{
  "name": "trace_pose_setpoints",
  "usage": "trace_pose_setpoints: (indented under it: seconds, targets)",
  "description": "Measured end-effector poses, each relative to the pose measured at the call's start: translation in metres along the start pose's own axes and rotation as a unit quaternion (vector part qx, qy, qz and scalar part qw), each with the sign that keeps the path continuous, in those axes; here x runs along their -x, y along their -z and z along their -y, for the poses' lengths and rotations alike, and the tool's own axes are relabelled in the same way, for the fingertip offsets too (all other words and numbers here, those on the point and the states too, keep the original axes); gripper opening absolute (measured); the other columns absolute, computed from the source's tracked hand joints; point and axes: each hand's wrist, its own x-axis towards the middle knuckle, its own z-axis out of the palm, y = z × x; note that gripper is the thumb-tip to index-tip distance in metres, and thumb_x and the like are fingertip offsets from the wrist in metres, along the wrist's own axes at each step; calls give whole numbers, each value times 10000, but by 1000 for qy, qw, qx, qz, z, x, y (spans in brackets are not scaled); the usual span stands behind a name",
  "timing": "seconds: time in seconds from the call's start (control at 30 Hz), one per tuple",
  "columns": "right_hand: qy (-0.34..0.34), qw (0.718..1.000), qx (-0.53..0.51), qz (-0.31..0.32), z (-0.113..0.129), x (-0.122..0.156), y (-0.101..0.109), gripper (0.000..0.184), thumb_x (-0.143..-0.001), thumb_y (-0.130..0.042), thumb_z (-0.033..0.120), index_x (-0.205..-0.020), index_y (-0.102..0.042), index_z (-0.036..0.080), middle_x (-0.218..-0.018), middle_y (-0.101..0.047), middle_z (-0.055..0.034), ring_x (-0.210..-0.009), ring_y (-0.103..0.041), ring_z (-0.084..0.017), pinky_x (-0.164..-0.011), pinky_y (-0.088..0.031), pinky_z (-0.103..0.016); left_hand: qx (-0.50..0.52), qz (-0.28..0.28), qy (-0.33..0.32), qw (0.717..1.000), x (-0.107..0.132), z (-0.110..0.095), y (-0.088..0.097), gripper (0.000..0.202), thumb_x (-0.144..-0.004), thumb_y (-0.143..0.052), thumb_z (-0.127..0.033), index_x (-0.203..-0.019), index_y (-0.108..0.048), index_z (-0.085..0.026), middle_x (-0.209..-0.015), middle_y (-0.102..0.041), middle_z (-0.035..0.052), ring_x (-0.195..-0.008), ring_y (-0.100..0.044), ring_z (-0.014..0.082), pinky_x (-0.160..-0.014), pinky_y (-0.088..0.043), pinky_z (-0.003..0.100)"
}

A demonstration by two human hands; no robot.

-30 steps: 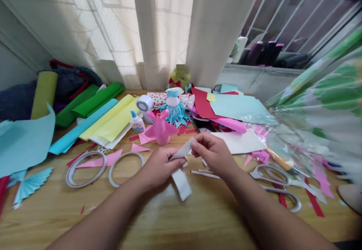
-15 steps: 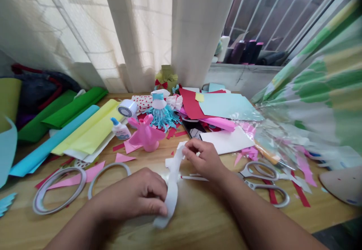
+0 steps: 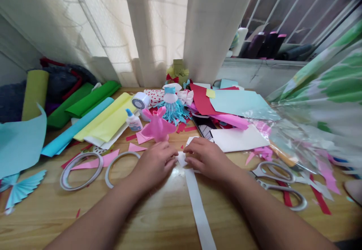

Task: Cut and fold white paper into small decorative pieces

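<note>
A long white paper strip (image 3: pixel 198 208) runs from between my hands down toward the near table edge. At its far end a small white folded part (image 3: pixel 181 159) shows between my fingertips. My left hand (image 3: pixel 158 163) is closed, its fingertips pinching the left side of that part. My right hand (image 3: pixel 207 158) is also closed, thumb and fingers on its right side. More white paper sticks out behind the right fingers, partly hidden. Just beyond my left hand stands a pink paper figure (image 3: pixel 158 125).
Two tape rolls (image 3: pixel 63 172) lie left, with a glue bottle (image 3: pixel 132 121) behind them. Scissors (image 3: pixel 278 178) rest at right among red and pink scraps. A blue fringed figure (image 3: pixel 171 105), coloured sheets (image 3: pixel 240 103) and paper rolls (image 3: pixel 79 123) fill the back.
My left hand has moved from the strip's near end up to its far end, close to my right hand. The strip now lies stretched toward the near edge. The view has shifted left.
</note>
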Motion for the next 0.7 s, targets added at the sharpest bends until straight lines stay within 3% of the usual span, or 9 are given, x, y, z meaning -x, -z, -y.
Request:
trace_pose_setpoints:
  seconds: [0.1,0.17,0.23,0.3,0.37,0.53,0.7]
  targets:
    - [15,1000,23,-11,1,-5,-9,174,-800,-598,205,-965,-646,178,-907,-594,-71,-877,-499,-197,-791,-393,-324,-14,3,5,1000,1,-4,1,93,-811,-532,-168,-796,-624,-167,-807,-578,49,-800,-530,186,-692,-407,289]
    - [19,1000,20,-12,1,-7,-14,146,-779,-625,215,-915,-656,174,-893,-583,-70,-851,-482,-197,-780,-391,-333,-4,7,-28,1000,4,-13,0,102,-819,-537,-202,-783,-625,-165,-814,-581,52,-799,-526,187,-705,-402,302]
    - [17,1000,8,-15,0,-7,-17,123,-750,-642,187,-871,-656,168,-883,-579,-67,-839,-472,-196,-767,-389,-333,25,45,-125,991,9,-26,-3,106,-816,-562,-257,-812,-637,-182,-862,-602,47,-825,-526,184,-741,-396,310]
    - [15,1000,-3,-20,-2,-7,-18,132,-713,-658,150,-845,-646,164,-877,-581,-66,-840,-468,-199,-760,-390,-332,46,121,-249,960,16,-42,-10,142,-782,-619,-322,-871,-646,-214,-917,-626,27,-860,-528,181,-767,-392,308]
    - [12,999,-17,-28,-3,-8,-19,108,-698,-646,113,-792,-630,163,-857,-583,-61,-835,-468,-197,-753,-389,-326,17,171,-310,935,22,-53,-18,173,-762,-654,-348,-900,-649,-244,-972,-634,19,-894,-524,194,-750,-389,322]
    - [-15,994,-91,-60,-5,-12,-17,124,-683,-601,56,-653,-576,173,-744,-572,-18,-758,-490,-160,-715,-391,-290,-39,174,-288,941,24,-52,-22,183,-762,-651,-396,-766,-637,-214,-849,-635,16,-842,-523,195,-726,-390,328]
    - [-104,970,-193,-104,-8,-11,-10,86,-778,-566,207,-705,-546,166,-658,-580,4,-584,-494,-112,-550,-405,-235,-62,128,-186,972,15,-27,-2,156,-784,-602,-272,-660,-611,-177,-764,-621,35,-791,-519,197,-730,-400,329]
